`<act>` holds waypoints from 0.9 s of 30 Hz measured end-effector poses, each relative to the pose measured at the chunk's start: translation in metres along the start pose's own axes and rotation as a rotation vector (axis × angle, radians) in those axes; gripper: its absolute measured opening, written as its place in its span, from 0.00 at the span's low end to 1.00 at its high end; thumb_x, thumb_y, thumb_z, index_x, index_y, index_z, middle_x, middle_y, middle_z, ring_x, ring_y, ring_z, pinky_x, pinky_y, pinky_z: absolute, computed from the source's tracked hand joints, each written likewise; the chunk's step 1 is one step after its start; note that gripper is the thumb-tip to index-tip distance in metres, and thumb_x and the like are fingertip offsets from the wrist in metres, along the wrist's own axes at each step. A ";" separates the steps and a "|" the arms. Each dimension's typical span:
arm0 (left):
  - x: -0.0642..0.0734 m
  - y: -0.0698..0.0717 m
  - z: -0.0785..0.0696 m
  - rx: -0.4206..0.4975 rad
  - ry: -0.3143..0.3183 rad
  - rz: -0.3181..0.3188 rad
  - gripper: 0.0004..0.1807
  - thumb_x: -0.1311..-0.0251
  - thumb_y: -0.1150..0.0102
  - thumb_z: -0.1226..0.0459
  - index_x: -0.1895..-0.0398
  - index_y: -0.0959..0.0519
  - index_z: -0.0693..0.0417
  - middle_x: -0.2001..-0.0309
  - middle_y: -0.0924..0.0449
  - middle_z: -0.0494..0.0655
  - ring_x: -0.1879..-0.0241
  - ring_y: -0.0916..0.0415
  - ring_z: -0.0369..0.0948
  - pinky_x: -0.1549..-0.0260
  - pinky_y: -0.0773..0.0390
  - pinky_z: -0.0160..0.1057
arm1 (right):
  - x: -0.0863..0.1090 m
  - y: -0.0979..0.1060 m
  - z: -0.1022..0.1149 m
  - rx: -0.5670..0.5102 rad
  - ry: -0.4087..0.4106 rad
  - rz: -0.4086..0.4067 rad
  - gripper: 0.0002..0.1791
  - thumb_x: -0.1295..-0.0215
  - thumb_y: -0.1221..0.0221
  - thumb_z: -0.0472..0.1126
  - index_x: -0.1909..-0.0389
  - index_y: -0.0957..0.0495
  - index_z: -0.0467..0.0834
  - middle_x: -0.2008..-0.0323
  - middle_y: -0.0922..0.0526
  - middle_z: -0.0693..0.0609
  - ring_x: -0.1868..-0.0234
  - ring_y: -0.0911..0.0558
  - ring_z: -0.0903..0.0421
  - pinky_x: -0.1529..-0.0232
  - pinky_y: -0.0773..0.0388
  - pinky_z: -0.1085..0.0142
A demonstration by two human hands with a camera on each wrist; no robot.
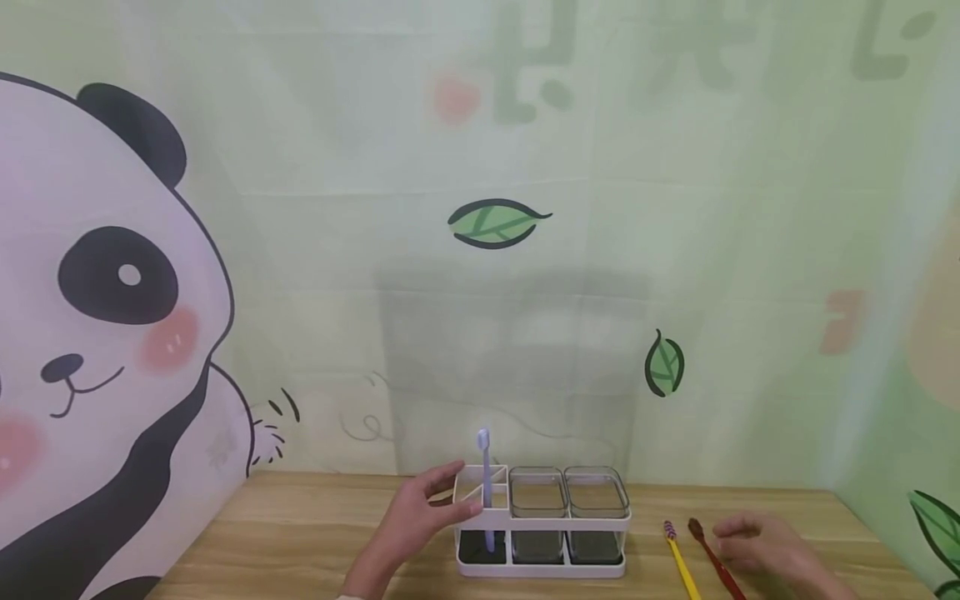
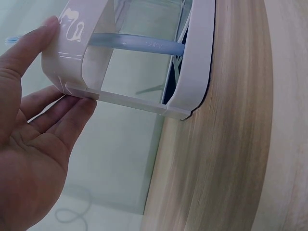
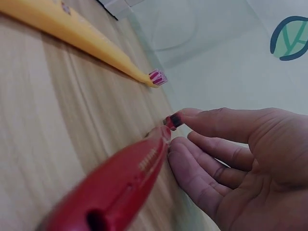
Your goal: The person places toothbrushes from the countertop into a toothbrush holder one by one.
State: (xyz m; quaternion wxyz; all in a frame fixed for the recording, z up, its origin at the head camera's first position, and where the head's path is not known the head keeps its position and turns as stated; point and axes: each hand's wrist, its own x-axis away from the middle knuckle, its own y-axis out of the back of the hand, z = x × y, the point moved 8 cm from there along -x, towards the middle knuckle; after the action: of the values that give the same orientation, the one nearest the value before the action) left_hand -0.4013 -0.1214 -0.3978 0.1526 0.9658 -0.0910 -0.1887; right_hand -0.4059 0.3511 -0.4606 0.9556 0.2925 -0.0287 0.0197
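Observation:
A white toothbrush holder [image 1: 558, 524] stands on the wooden table, with a pale blue toothbrush [image 1: 487, 479] upright in its left section. My left hand [image 1: 412, 521] grips the holder's left upper corner, thumb on the front and fingers at the side; the left wrist view shows the thumb [image 2: 36, 43] on the glossy rim. To the right lie a yellow toothbrush [image 1: 680, 562] and a red toothbrush [image 1: 717, 561]. Beside the red one's head is my right hand [image 1: 772, 552], fingers loosely bent. Whether its thumb touches the bristles, I cannot tell.
Two clear square cups [image 1: 537, 500] sit in the holder's middle and right sections. Behind the table [image 1: 300, 533] hangs a pale green cloth backdrop [image 1: 322, 250] printed with a panda [image 1: 150, 367] and leaves.

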 end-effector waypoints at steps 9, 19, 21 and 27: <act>0.001 0.000 -0.002 -0.003 0.000 0.002 0.39 0.38 0.22 0.60 0.29 0.26 0.69 0.34 0.23 0.69 0.37 0.23 0.66 0.43 0.17 0.58 | 0.000 -0.004 -0.001 0.061 -0.001 -0.025 0.16 0.34 0.31 0.36 0.53 0.18 0.27 0.63 0.13 0.49 0.60 0.15 0.51 0.58 0.14 0.57; 0.002 0.000 -0.002 0.011 0.001 0.006 0.39 0.38 0.22 0.60 0.28 0.27 0.70 0.34 0.23 0.69 0.36 0.23 0.66 0.42 0.18 0.58 | -0.004 -0.007 0.001 0.147 -0.024 -0.046 0.11 0.39 0.29 0.33 0.59 0.16 0.30 0.66 0.15 0.50 0.63 0.18 0.52 0.59 0.17 0.56; 0.002 0.000 -0.001 0.011 0.004 0.006 0.39 0.38 0.22 0.60 0.28 0.27 0.70 0.34 0.23 0.69 0.36 0.23 0.66 0.42 0.18 0.58 | -0.007 -0.007 0.000 0.168 -0.053 -0.050 0.11 0.40 0.28 0.34 0.60 0.16 0.31 0.67 0.15 0.50 0.63 0.19 0.52 0.59 0.18 0.55; 0.001 0.000 -0.001 0.010 0.003 0.006 0.39 0.38 0.22 0.61 0.28 0.27 0.70 0.34 0.23 0.69 0.36 0.23 0.65 0.42 0.18 0.57 | -0.008 -0.009 0.001 0.185 -0.098 -0.064 0.09 0.40 0.28 0.32 0.63 0.16 0.31 0.69 0.16 0.49 0.65 0.20 0.51 0.61 0.19 0.57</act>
State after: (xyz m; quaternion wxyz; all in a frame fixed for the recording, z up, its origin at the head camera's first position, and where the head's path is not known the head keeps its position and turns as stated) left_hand -0.4005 -0.1217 -0.3974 0.1486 0.9666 -0.0947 -0.1862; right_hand -0.4129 0.3428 -0.4654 0.9221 0.3810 -0.0641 -0.0228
